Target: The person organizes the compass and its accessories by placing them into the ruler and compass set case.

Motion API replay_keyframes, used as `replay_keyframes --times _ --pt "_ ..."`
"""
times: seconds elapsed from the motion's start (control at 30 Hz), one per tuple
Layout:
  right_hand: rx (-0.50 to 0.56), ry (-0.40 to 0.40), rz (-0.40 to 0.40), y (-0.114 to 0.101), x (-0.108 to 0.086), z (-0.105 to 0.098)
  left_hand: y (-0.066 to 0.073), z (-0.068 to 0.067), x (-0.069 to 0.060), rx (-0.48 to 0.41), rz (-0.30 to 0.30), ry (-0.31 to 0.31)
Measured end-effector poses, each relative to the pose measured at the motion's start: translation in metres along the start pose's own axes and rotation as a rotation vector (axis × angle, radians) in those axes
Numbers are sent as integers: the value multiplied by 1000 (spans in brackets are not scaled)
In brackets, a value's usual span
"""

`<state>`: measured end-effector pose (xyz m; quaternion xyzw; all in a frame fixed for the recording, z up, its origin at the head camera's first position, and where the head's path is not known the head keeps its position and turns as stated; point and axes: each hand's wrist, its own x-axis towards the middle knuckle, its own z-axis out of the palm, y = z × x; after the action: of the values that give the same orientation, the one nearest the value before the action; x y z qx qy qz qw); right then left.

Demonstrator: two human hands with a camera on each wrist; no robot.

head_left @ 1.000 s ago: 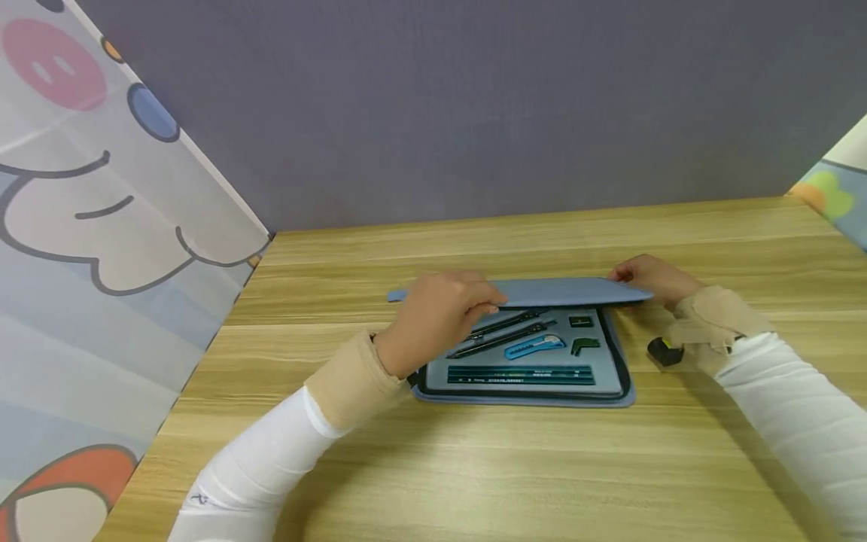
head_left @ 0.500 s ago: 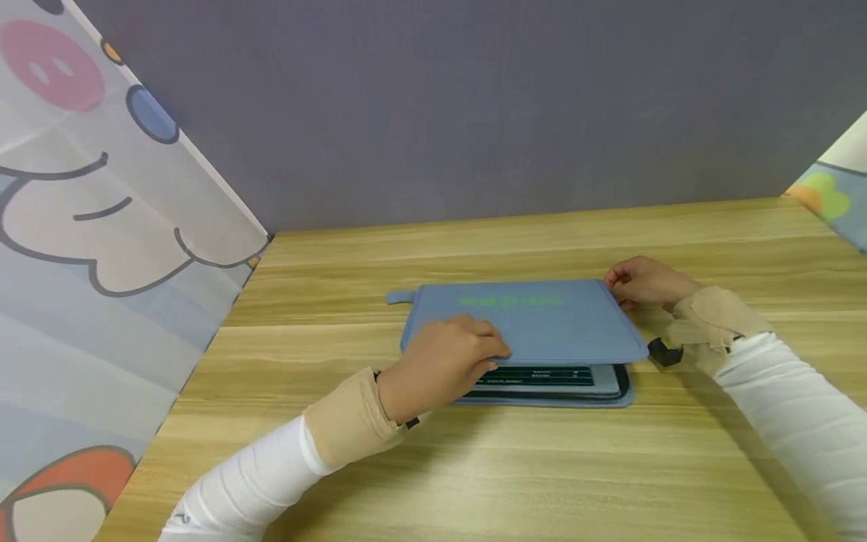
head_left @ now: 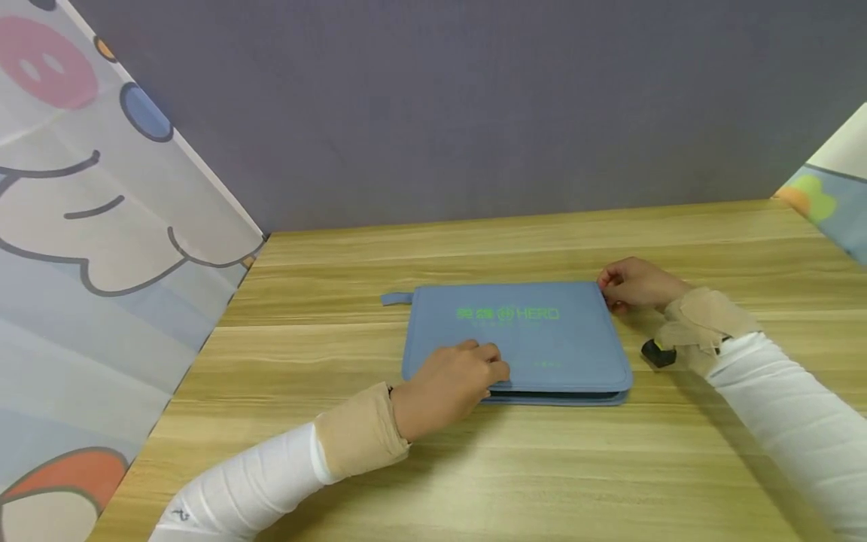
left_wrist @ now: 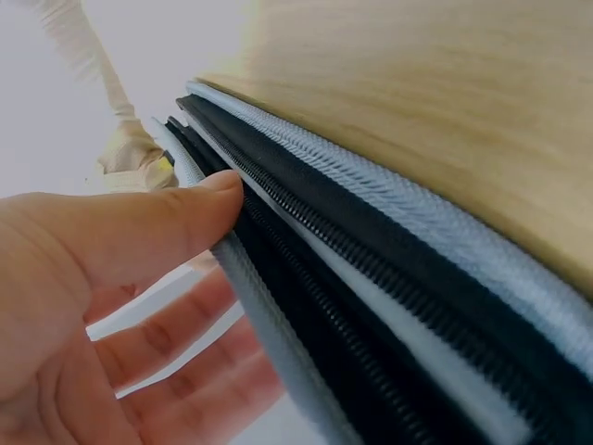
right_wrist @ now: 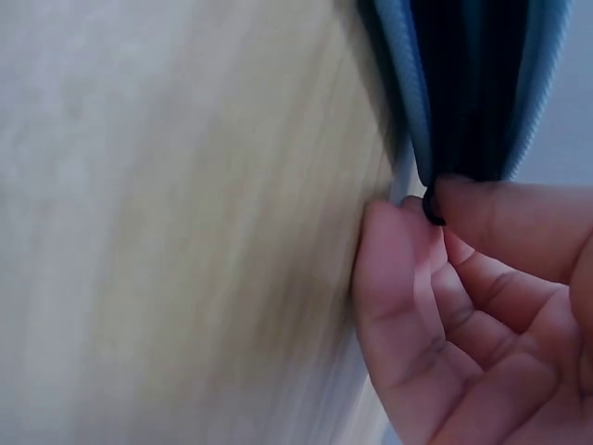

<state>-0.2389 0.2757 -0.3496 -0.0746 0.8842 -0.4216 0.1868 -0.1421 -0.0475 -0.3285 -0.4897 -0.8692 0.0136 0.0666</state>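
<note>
A blue zip case [head_left: 528, 339] with green HERO lettering lies on the table, its cover lowered nearly flat with a narrow dark gap along the front. My left hand [head_left: 452, 382] pinches the cover's front edge. In the left wrist view, the thumb presses against the edge beside the black zipper teeth [left_wrist: 343, 232], and the fingers lie over the outside of the cover. At the case's far right corner, my right hand [head_left: 640, 284] pinches a small black zipper pull [right_wrist: 433, 206] between thumb and forefinger. Whatever lies inside the case is hidden.
The wood-grain table [head_left: 542, 467] extends around the case. A grey panel [head_left: 474, 113] stands along its far edge, and a cartoon-printed sheet [head_left: 135, 226] borders the left. A fabric tab [head_left: 396, 299] sticks out from the case's left side.
My left hand has brought the cover down toward me over the pencils and cutter that were showing inside. The right hand has stayed at the far right corner.
</note>
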Motion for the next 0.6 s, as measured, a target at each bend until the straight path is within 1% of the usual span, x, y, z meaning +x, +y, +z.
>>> replay_keyframes --times 0.1,0.17,0.4,0.6 --pt "-6 4 7 -3 3 2 -3 2 0 -9 0 1" --pt "-25 16 6 -4 4 1 -5 4 2 -19 -3 1" --pt "-86 53 -37 -5 12 -1 -11 7 7 -29 -29 -11" --pt "-128 85 -68 -4 18 -2 -13 8 9 -15 -24 4"
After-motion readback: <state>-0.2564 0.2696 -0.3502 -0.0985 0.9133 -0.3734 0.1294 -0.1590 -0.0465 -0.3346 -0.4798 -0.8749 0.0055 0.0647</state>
